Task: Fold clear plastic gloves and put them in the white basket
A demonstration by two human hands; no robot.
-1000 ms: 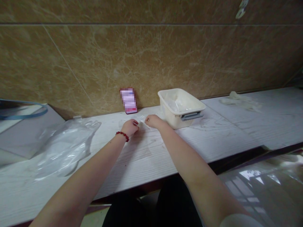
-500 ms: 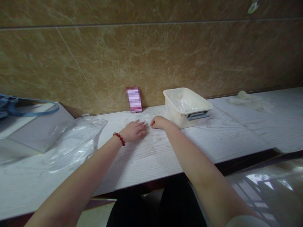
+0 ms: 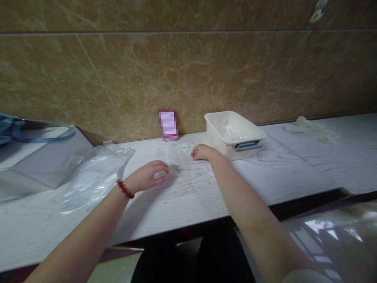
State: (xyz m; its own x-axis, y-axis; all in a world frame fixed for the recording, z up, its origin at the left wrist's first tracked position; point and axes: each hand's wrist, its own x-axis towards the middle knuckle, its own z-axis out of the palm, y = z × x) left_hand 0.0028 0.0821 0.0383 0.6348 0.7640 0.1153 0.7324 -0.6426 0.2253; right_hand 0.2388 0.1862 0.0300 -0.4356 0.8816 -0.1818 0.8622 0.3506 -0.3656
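A thin clear plastic piece (image 3: 178, 155), hard to make out, lies on the white wood-grain table (image 3: 176, 212). At its left side is my left hand (image 3: 149, 175), raised a little, with thumb and fingers apart and nothing between them. My right hand (image 3: 200, 152) rests at its right edge with the fingers curled together; whether they pinch the plastic is too small to tell. Just right of that hand stands a cream plastic basket (image 3: 219, 146) with clear plastic inside. Flat clear plastic bags or gloves (image 3: 94, 173) lie to the left.
A phone (image 3: 169, 125) with a blurred screen leans on the brown marbled wall (image 3: 176, 70). A white box (image 3: 55, 157) with a blue strap (image 3: 44, 138) stands at the left. At the far right lies a pale crumpled glove-like piece (image 3: 312, 129).
My left hand has moved left and down, off the clear plastic. My right hand has shifted slightly right in the picture. The view has also shifted a little.
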